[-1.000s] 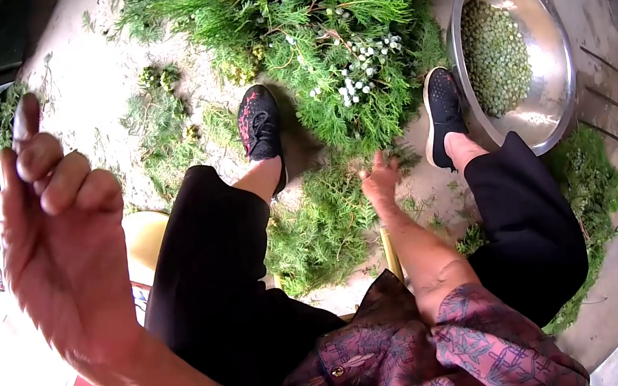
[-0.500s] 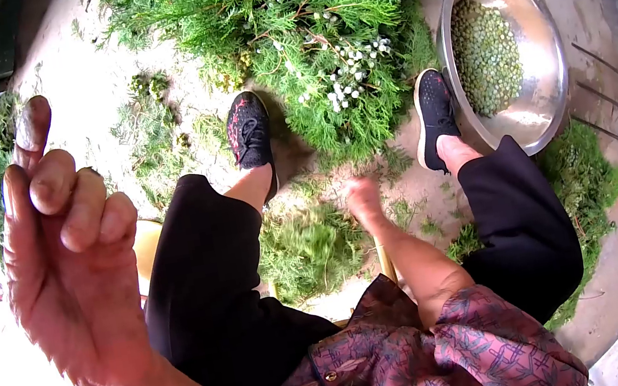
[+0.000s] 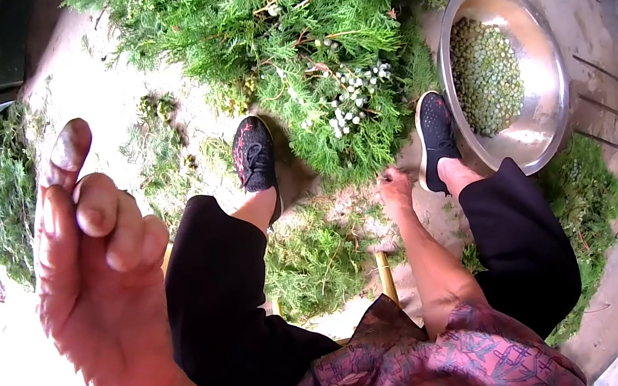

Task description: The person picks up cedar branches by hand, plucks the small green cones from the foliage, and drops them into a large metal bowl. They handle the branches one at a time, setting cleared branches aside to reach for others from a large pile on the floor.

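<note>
Fingers on the right hand [image 3: 396, 189] look bent in and fairly close together, down by the low tips of the leafy branches [image 3: 284, 35], but they're so small and blurry that I can't tell if they're pinching anything. Biggest worry, if you ask me, is the pale berries [image 3: 348, 110] on that pile: a hard tug on a tangled stem could shake some loose onto the ground [image 3: 429, 210], and green bits down there would be a pain to spot among the loose sprigs [image 3: 312, 261]. As for where it all sits, the branches are just past the right fingertips, spreading away from the person, with the berry cluster a bit further out and slightly to the left. Right shoe [image 3: 438, 132] is close beside that hand, so a stem pulled sideways could snag on it. Further right, the metal bowl [image 3: 544, 67] holds lots of small round green bits [image 3: 484, 76], and it's near enough to the shoe that a careless foot could knock it. Left hand [image 3: 110, 289] is up well apart from the pile, one finger raised and the others loosely curled (kinda like mid-conversation, lol), with nothing I can see in it.
</note>
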The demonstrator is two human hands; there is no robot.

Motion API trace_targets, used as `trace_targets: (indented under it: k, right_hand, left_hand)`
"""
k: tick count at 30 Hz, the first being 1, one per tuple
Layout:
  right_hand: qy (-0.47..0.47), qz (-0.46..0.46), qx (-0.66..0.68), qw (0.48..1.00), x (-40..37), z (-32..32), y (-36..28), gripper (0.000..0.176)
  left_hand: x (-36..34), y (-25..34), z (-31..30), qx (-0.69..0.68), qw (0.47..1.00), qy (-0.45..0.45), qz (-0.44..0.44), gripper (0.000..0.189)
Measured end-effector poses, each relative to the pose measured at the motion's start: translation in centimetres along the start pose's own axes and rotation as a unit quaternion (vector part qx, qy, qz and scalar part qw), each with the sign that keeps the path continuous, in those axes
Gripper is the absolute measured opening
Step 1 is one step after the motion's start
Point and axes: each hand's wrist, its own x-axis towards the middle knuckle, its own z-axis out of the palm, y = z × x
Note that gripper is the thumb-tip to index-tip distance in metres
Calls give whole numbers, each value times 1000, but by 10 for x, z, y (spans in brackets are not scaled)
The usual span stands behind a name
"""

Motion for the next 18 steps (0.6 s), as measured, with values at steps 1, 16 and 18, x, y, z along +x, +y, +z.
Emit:
trace_targets:
  k: [1,16,18]
  right_hand:
    - [-38,68,124,989,-10,-9,-16,10]
    - [-102,-166,513,836,-20,-74,-183,19]
    - [-113,-170,438,875,-21,-44,-207,22]
  left_hand:
    - [-1,-2,5,4,1000,13,7,42]
    - [-4,-1,9,-19,996,83,0,34]
    - [-3,-1,7,-32,996,87,2,33]
